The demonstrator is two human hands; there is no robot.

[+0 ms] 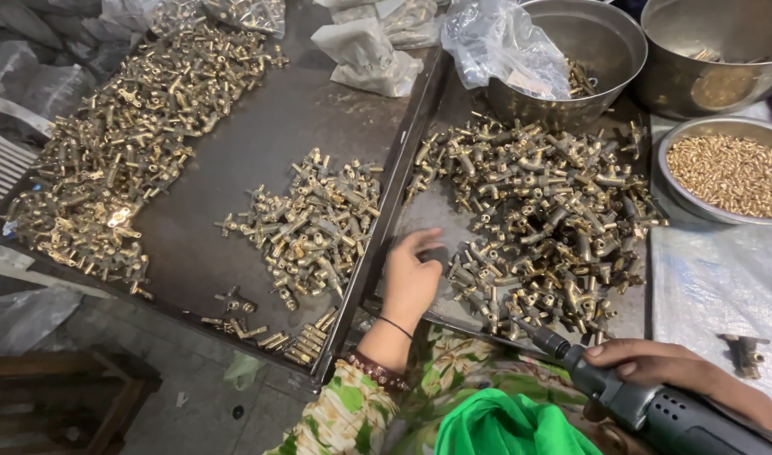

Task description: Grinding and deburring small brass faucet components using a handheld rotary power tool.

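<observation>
My left hand [409, 278] reaches into the right metal tray [428, 211], fingers curled at the near edge of a big heap of brass fittings [546, 219]; whether it grips a fitting is hidden. My right hand [664, 364] holds a grey power screwdriver [647, 404], its bit pointing up-left toward the heap's near edge. A smaller pile of brass fittings [314, 223] lies in the left tray [234, 152], and a long heap of brass fittings [120, 143] runs along its far left side.
Steel bowls stand at the back right: one holding a plastic bag [504, 42], another bowl [714, 50] beside it, and a shallow bowl of small brass pieces [731, 173]. A single fitting [745, 352] lies on plastic sheeting. Plastic bags [369, 50] sit behind the trays.
</observation>
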